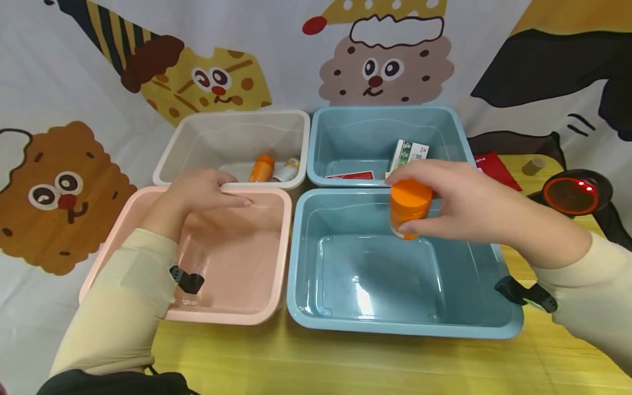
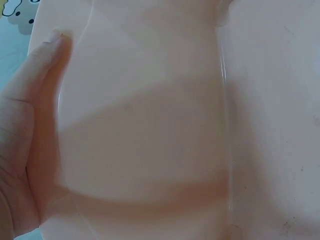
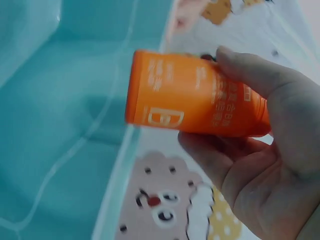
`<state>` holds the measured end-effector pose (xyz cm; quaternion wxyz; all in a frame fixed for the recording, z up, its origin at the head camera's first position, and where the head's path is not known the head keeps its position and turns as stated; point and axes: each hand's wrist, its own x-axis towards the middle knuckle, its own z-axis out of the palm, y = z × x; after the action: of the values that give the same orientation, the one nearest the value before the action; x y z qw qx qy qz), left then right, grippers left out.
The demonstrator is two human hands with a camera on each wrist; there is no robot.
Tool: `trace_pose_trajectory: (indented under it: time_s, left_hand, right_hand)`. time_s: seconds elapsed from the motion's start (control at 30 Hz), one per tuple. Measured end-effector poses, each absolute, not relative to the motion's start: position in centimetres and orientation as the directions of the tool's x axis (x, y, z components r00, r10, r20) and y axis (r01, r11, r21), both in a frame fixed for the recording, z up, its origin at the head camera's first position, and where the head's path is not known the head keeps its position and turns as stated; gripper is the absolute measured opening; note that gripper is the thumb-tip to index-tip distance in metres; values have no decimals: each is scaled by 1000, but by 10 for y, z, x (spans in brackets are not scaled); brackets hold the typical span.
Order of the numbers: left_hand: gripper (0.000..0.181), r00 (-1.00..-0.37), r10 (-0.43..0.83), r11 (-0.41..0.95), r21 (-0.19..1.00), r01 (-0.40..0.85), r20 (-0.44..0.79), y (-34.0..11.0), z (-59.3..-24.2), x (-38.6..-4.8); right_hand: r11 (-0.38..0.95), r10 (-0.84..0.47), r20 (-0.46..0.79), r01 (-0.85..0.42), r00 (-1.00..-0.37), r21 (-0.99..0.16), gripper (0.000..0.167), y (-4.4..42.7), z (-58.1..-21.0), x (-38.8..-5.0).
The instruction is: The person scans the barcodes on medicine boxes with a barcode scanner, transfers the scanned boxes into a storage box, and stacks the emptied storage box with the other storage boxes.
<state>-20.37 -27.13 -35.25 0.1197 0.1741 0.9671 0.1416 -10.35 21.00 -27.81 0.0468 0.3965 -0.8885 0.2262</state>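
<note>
My right hand (image 1: 459,203) holds an orange supplement bottle (image 1: 410,211) over the back part of the front blue bin (image 1: 395,329). In the right wrist view, thumb and fingers grip the orange bottle (image 3: 190,95) near one end; white print shows on its side. At the back rim of the pink bin (image 1: 217,317) rests my left hand (image 1: 202,192). Its thumb (image 2: 35,75) lies straight along the bin's inner wall in the left wrist view, while the other fingers are largely hidden.
Behind, a beige bin (image 1: 237,116) contains another orange bottle (image 1: 261,168) and a white bottle (image 1: 287,170). The back blue bin (image 1: 385,112) holds a green-and-white box (image 1: 407,152) and a red packet (image 1: 353,175). Right of the bins are a red packet (image 1: 496,170) and a black round device (image 1: 570,192).
</note>
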Motion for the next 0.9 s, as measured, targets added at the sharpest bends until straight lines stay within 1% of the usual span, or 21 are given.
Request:
trace_pose_trajectory:
  time_s: [0.13,0.27,0.33,0.4,0.5,0.57,0.6,0.77,0.9]
  left_hand:
    - [55,-912,370,902,306,306,-178,-272,-352,-203]
    - [54,-912,369,904,297,307,-179,-273,-352,-203]
    - [54,-912,368,905,296,307,-181,-272,-352,-203]
    - [54,-911,368,904,302,304,-185,-271,-351,-203]
    - [56,-913,361,905,306,294,-191,-272,-351,-202]
    - [57,-913,359,906,307,292,-193,-271,-351,-202]
    - [57,-913,359,906,307,291,-194,-271,-351,-202]
    - [56,-914,354,908,305,285,-199,-271,-350,-202]
    - [57,-915,351,909,307,282,-199,-271,-351,-201]
  right_hand:
    - [661,-575,320,-658,-753,-361,85,236,-269,-98]
    - [733,-429,351,-548,-833,-403,88,268,-267,-91]
    - [739,-350,387,-505,-853,-445,84,288,-270,-88]
    - [713,-245,418,-455,-875,-533,79,309,-275,-86]
    - [643,-103,447,-403,-889,-651,77,338,-288,-85]
    - [629,-33,446,-365,-895,-687,81,355,-297,-83]
    - [647,-8,444,-343,-896,-681,83,362,-302,-82]
    - [744,50,447,-266,-893,-613,79,392,-325,-80]
    - [741,74,443,-248,-894,-624,77,411,-344,-83]
